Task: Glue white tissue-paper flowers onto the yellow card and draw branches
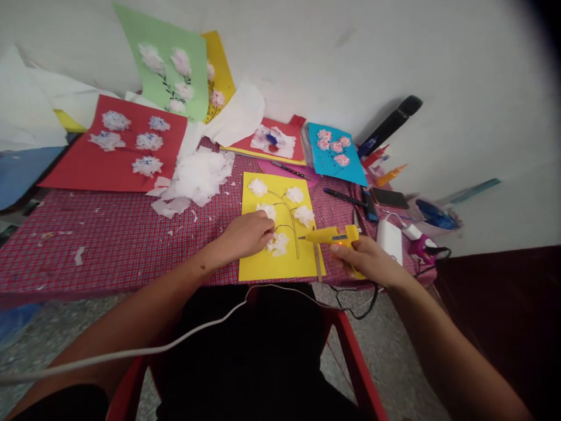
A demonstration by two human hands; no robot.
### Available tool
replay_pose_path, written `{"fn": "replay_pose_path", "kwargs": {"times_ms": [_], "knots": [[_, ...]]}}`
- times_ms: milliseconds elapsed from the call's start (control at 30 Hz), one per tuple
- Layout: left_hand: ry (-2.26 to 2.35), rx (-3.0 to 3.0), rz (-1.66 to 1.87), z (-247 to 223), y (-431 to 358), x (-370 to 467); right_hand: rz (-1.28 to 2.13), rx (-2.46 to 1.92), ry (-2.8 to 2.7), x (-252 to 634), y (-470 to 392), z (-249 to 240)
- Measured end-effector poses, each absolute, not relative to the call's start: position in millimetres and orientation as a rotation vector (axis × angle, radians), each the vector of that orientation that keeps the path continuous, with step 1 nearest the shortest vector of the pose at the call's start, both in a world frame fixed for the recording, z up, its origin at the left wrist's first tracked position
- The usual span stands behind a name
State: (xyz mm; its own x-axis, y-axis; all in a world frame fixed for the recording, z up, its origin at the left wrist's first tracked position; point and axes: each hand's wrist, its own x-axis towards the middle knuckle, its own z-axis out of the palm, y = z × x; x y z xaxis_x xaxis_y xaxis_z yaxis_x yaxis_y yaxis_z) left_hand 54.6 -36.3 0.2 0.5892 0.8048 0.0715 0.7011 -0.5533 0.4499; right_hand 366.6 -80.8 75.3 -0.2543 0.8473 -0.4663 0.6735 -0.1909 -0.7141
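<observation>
We count five white paper flowers [294, 195] on the yellow sheet [280, 266] at the centre of the frame, and four bluish-white ones on the red sheet [79, 169] at upper left. The green sheet [162, 35] higher up carries four pale blossoms, and the blue card [335, 166] right of centre four pink ones. Two hands are in view, with one yellow glue gun [329, 235] — and two dark pens [344, 196] lie above the yellow sheet.
</observation>
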Motion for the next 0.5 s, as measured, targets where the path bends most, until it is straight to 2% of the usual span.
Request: {"fn": "replay_pose_path", "kwargs": {"times_ms": [233,500], "knots": [[1.211,2.458,0.369,2.1,-36.0,54.4,1.317,-1.660,-2.115,340.9,-67.8,74.8],[1.256,2.451,0.318,5.7,-36.8,56.7,0.824,-1.671,-2.605,329.4,-69.5,87.5]]}}
